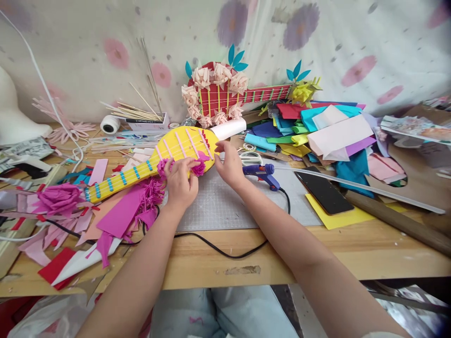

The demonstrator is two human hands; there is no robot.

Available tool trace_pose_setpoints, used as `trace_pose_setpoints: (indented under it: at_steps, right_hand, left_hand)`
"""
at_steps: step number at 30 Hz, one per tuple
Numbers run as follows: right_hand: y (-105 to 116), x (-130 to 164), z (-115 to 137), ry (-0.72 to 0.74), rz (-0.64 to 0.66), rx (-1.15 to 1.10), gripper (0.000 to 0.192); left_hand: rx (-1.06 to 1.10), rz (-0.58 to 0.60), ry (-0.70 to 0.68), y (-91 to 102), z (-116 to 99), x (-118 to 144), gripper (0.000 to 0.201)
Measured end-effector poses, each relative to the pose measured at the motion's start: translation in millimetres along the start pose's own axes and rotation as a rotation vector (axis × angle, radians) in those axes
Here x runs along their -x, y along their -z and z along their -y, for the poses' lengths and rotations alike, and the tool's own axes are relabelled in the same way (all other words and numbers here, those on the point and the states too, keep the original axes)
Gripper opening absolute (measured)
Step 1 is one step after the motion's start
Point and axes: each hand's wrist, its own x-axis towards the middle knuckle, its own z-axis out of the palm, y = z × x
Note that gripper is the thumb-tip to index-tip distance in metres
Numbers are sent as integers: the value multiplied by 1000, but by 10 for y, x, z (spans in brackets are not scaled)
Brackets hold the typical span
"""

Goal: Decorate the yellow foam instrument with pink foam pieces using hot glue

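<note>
Yellow paper guitar is lying across the grey cutting mat, its neck pointing away to the mat's left and its round body overlapping the mat's far left corner. Pink strings and blue frets are already sitting on it, and magenta paper flowers are lining part of the body's near edge; the rest of that edge is showing bare, so I judge the trimming partly done. The left hand is pressing down on the flowers, fingers curled closed over them. The right hand is resting open-fingered, touching the body's right rim. A blue glue gun is lying on the mat's far right part. No brand, label or writing is readable anywhere.
</note>
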Motion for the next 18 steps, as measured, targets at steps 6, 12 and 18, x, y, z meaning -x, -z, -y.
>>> trace_pose_setpoints:
  at_steps: [6, 12, 18]
  right_hand:
    - [21, 30, 8, 94, 195, 91, 35]
    - [-107, -124, 37, 157, 267, 155, 37]
    - [-102, -148, 59, 75, 259, 197, 29]
  left_hand:
    - [-10, -1, 2, -42, 36, 7, 32]
    - [-43, -101, 121, 21, 150, 6, 24]
    - [-27, -243, 135, 43, 178, 4, 22]
